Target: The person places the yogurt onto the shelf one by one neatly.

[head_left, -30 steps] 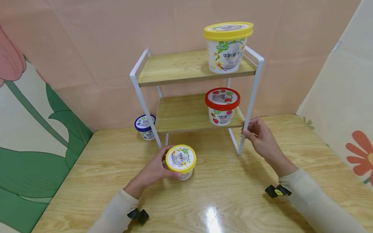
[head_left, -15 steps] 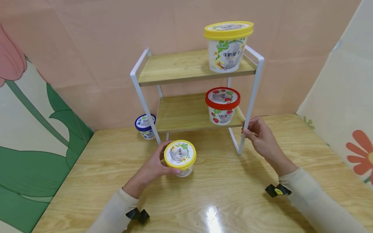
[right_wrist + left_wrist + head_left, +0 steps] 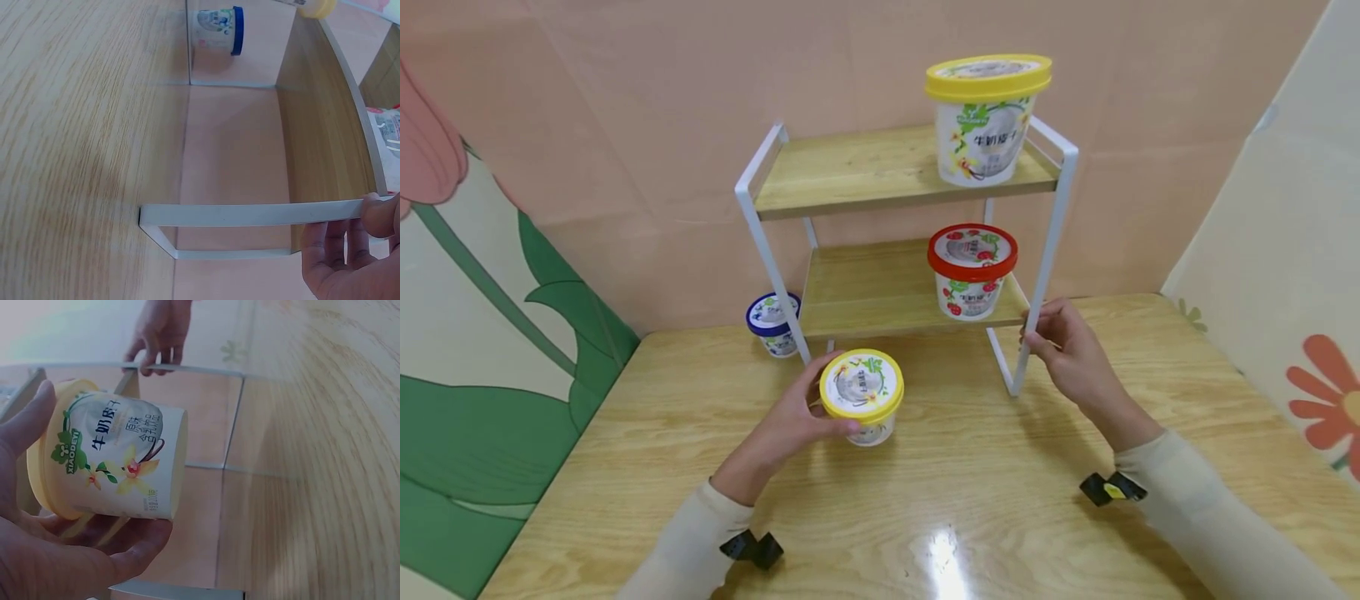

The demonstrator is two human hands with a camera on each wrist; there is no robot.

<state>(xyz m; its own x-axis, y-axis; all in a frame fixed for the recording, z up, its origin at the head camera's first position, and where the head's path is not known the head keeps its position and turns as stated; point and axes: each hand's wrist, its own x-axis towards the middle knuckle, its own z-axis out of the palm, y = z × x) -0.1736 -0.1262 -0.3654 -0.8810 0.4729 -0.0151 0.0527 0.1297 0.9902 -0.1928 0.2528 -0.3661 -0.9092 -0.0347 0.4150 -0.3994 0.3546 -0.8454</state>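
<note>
In the head view my left hand (image 3: 786, 429) grips a white paper tub with a yellow lid (image 3: 861, 385), thumb on the near side. The left wrist view shows the tub (image 3: 119, 456) raised off the table, with yellow flowers printed on its side. It is just in front of a two-tier rack (image 3: 850, 171) with wooden boards and a white metal frame. My right hand (image 3: 1081, 358) pinches the rack's right front leg (image 3: 1051, 250) beside the lower board. In the right wrist view, thumb and fingers (image 3: 369, 215) lie on opposite sides of that white bar.
A larger yellow-lidded tub (image 3: 985, 125) stands on the upper board's right end. Below it, a red-lidded tub (image 3: 970, 275) sits on the lower board. Behind the rack's left legs, a blue-lidded tub (image 3: 772, 325) stands on the wooden table (image 3: 685, 417) near the back wall.
My left hand has moved the yellow-lidded tub slightly up and away, toward the rack. The right hand keeps its grip on the rack leg; the other tubs have not moved.
</note>
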